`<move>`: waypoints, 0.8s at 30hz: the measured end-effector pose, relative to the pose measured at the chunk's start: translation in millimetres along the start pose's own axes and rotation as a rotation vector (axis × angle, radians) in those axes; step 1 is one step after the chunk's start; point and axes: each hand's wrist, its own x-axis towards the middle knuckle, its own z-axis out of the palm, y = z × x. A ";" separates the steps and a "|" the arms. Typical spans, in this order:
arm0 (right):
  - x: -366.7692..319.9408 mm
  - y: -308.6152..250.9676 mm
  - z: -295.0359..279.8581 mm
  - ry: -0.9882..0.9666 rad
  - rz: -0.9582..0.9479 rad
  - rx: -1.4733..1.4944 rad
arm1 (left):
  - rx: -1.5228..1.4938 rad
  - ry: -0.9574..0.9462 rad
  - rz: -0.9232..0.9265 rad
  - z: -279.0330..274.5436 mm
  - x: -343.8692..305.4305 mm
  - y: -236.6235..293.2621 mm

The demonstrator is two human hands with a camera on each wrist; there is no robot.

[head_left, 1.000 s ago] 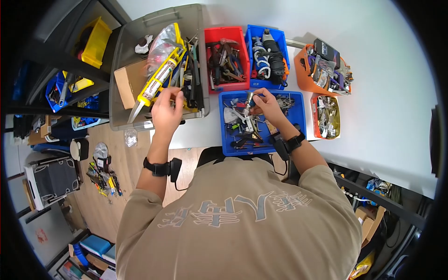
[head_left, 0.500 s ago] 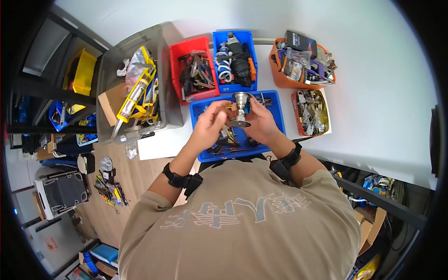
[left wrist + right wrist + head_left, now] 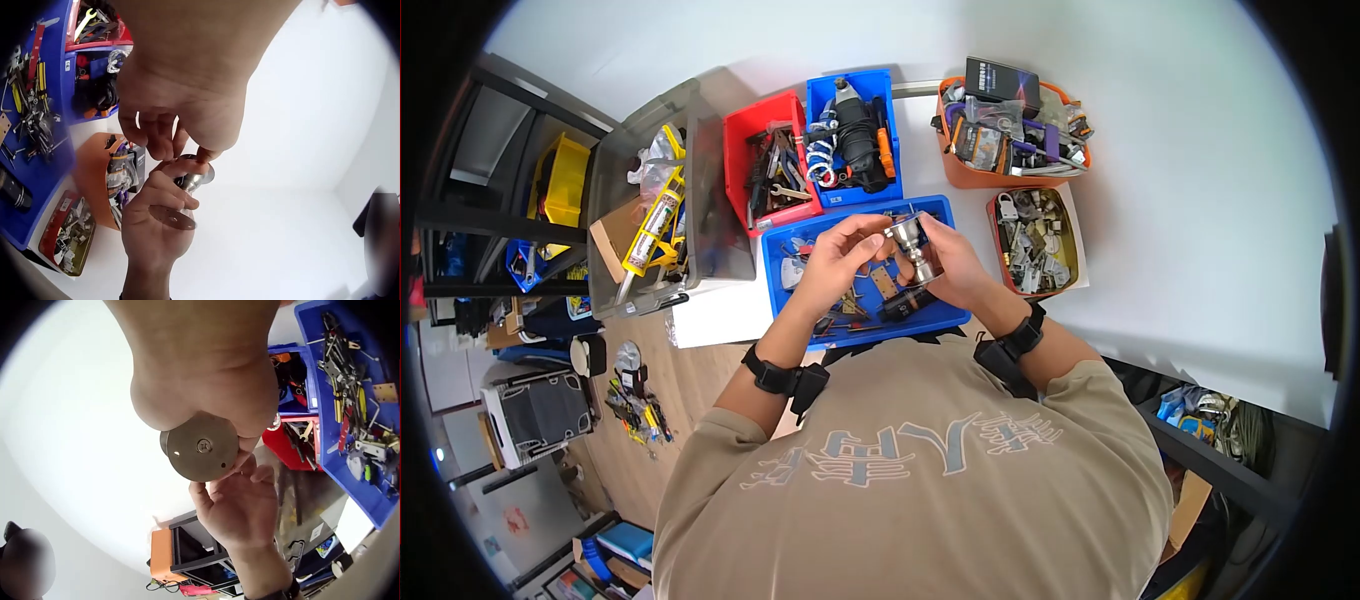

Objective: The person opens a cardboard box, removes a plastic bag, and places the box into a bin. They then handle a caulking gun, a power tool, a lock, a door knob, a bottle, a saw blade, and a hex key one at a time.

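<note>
A shiny metal fitting (image 3: pixel 910 246) has a cup-like top, a narrow waist and a round base plate. My right hand (image 3: pixel 960 268) grips it around the waist and base, holding it tilted above the blue tray (image 3: pixel 773 268). In the right wrist view the flat base plate (image 3: pixel 201 464) faces the camera, with a cross-head screw at its centre. My left hand (image 3: pixel 836 266) pinches at the cup's rim, its thumb tip right at the edge. Small tools and hardware, a hinge (image 3: pixel 884 283) and a dark cylinder (image 3: pixel 907 304) among them, lie in the tray below.
Behind the tray stand a red bin (image 3: pixel 797 212) of pliers and wrenches and a blue bin (image 3: pixel 855 199) with a power tool. To the left is a grey tub (image 3: pixel 725 255) with a caulking gun (image 3: pixel 655 225); to the right, an orange basket (image 3: pixel 1000 178) and a smaller box (image 3: pixel 1040 292) of metal parts.
My left hand has come from beside the grey tub to the fitting. My right hand has raised the fitting from the tray and tipped it. The head view has shifted.
</note>
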 end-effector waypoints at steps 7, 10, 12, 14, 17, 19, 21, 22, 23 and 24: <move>-10.0 -16.8 -14.6 -0.078 -0.017 -0.009 | 0.370 0.077 0.199 27.4 14.1 3.8; -16.1 -26.0 -13.4 -0.091 -0.061 -0.019 | 0.320 0.111 0.238 31.9 16.5 -1.8; -16.2 -23.7 -22.8 -0.038 -0.091 -0.071 | 0.338 0.192 0.388 34.5 16.5 -3.1; -7.9 -17.1 -47.2 0.011 -0.124 -0.087 | 0.361 0.244 0.409 31.6 18.2 -11.6; -7.7 -28.7 -91.1 0.286 -0.179 -0.567 | 0.281 0.218 0.363 29.7 19.5 -6.7; 0.4 -21.1 -155.9 0.575 -0.281 -1.174 | 0.285 0.208 0.325 27.3 20.1 -5.9; 1.1 -13.9 -221.2 0.762 -0.344 -1.465 | 0.303 0.200 0.295 28.4 21.5 -7.1; -2.6 -17.1 -234.3 0.824 -0.363 -1.492 | 0.303 0.201 0.294 29.4 22.3 -8.5; -4.9 -18.8 -246.6 0.822 -0.361 -1.491 | 0.304 0.177 0.281 30.5 22.8 -10.1; -8.5 -21.8 -252.5 0.859 -0.346 -1.511 | 0.304 0.154 0.266 31.9 23.0 -11.5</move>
